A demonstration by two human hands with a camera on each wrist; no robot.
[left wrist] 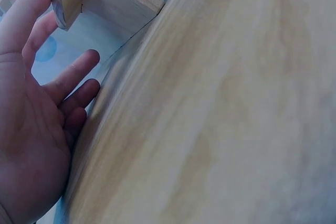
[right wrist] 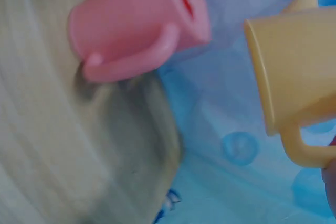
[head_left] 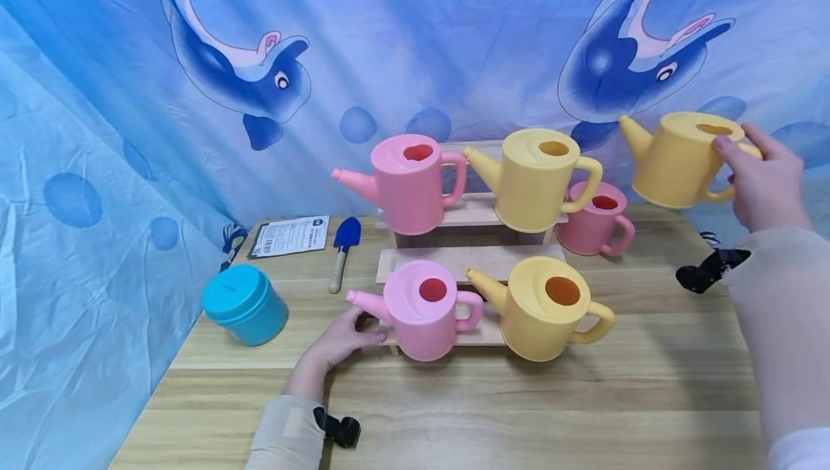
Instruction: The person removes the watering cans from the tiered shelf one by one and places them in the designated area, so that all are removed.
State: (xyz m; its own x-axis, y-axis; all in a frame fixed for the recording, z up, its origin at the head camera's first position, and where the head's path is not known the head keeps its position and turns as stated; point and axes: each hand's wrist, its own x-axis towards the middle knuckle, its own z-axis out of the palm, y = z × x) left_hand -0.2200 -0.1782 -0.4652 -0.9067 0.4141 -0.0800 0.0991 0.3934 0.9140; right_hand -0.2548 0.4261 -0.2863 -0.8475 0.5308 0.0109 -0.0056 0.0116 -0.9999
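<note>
My right hand [head_left: 768, 174] grips a yellow watering can [head_left: 681, 167] at its handle, thumb on the top rim, up in the air at the right. In the right wrist view this yellow can [right wrist: 294, 72] shows at the right edge. Down at the left end of the wooden step stand [head_left: 480, 262], my left hand [head_left: 344, 340] pinches its lowest step, the other fingers loose below in the left wrist view. Two pink watering cans [head_left: 421, 315] and two yellow watering cans [head_left: 545, 315] stand on the stand's top and bottom steps, spouts to the left.
Another pink watering can [head_left: 593, 219] stands on the table [head_left: 467, 412] behind the stand's right side. Left of the stand lie a blue-bladed toy shovel [head_left: 346, 243] and a printed card [head_left: 289, 236]. A turquoise lidded jar [head_left: 246, 304] is near the table's left edge. A dolphin-print curtain [head_left: 415, 45] hangs behind.
</note>
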